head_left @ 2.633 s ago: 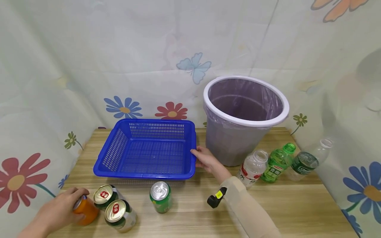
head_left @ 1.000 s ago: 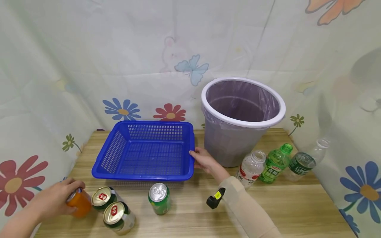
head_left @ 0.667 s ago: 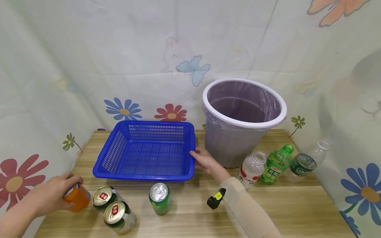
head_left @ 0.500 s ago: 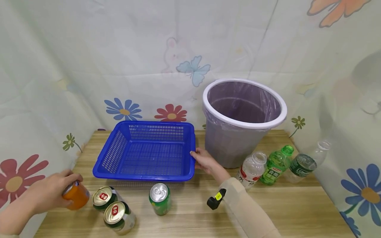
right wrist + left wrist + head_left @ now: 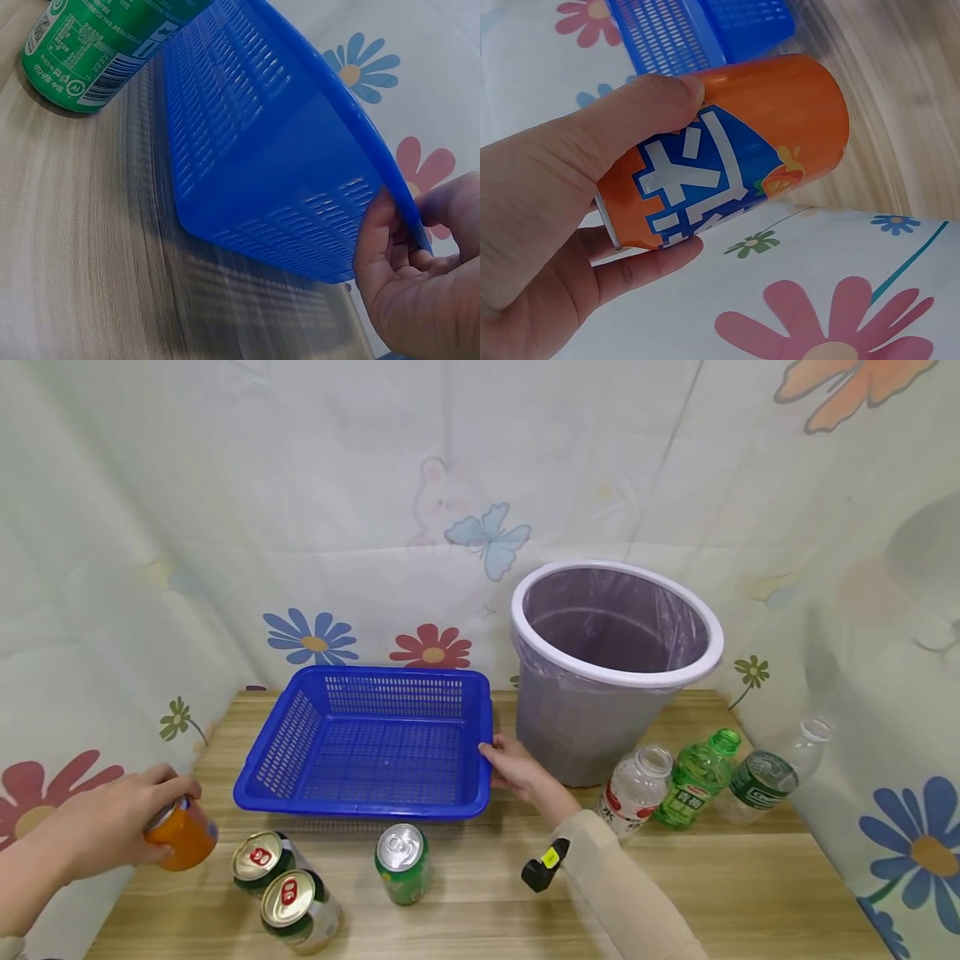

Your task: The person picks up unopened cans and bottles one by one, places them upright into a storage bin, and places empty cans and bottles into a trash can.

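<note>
My left hand grips an orange soda can by its upper end, at the left of the table. In the left wrist view the can is tilted, with the thumb on one side and fingers on the other. My right hand pinches the right rim of a blue plastic basket. The right wrist view shows fingers curled under that rim, thumb above. Two gold-topped cans, one behind and one in front, stand right of the orange can. A green can stands before the basket.
A grey bin with a white rim and plastic liner stands behind my right forearm. Right of it are a clear bottle with a red label, a green bottle and a clear bottle with a dark green label. Patterned cloth surrounds the table.
My left hand has carried the orange can leftward and up the view, away from the gold-topped cans. My right hand stays on the basket's rim, and the basket keeps its place.
</note>
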Motion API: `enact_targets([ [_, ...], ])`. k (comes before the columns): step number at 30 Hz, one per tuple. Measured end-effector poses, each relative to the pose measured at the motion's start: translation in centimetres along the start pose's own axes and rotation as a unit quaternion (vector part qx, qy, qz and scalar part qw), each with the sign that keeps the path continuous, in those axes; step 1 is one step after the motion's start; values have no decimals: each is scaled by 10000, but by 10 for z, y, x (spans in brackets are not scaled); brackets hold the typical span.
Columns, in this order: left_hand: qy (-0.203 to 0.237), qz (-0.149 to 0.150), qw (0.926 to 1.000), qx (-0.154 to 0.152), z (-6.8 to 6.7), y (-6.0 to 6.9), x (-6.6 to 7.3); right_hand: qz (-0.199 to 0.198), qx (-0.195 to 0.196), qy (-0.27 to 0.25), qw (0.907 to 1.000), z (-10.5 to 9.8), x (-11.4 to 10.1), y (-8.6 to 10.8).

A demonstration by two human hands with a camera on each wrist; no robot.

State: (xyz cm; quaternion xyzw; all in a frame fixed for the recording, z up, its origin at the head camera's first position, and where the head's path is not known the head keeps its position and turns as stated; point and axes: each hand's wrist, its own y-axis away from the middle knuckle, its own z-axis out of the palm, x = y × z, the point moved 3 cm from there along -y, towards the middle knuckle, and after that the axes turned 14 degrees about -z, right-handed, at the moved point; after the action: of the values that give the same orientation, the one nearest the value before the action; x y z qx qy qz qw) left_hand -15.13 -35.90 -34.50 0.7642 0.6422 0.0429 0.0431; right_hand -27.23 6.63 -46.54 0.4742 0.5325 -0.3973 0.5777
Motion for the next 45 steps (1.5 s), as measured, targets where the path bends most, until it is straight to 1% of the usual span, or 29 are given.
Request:
enact_targets([
  [4, -72, 91, 9999, 39, -6, -3, 2, 2, -16, -5, 10000, 0, 0, 0],
  [8, -110, 231, 9996, 150, -11, -6, 5, -21, -26, -14, 10000, 0, 1, -1],
  [11, -61, 302, 9993, 188, -15, -8, 8, -7, -15, -15, 10000, 0, 1, -1],
  [16, -36, 268, 9995, 132, -20, -11, 8, 18, -21, -12, 10000, 0, 0, 0],
  [21, -129, 163, 9997, 143, -26, -15, 8, 32, -6, -6, 10000, 0, 0, 0],
  [25, -198, 113, 9995, 208, -32, -19, 9, 26, 17, -8, 10000, 0, 1, -1],
  [27, -169, 177, 9993, 266, -35, -21, 11, 12, 26, -6, 10000, 0, 1, -1],
  [32, -52, 366, 9989, 300, -41, -27, 17, 3, 6, 19, 10000, 0, 1, 0],
  [39, -6, 547, 9981, 289, -44, -37, 27, 19, 13, 51, 10000, -1, 0, 1],
  [45, -8, 621, 9978, 248, -45, -45, 36, -23, 9, 43, 10000, 0, 0, 1],
])
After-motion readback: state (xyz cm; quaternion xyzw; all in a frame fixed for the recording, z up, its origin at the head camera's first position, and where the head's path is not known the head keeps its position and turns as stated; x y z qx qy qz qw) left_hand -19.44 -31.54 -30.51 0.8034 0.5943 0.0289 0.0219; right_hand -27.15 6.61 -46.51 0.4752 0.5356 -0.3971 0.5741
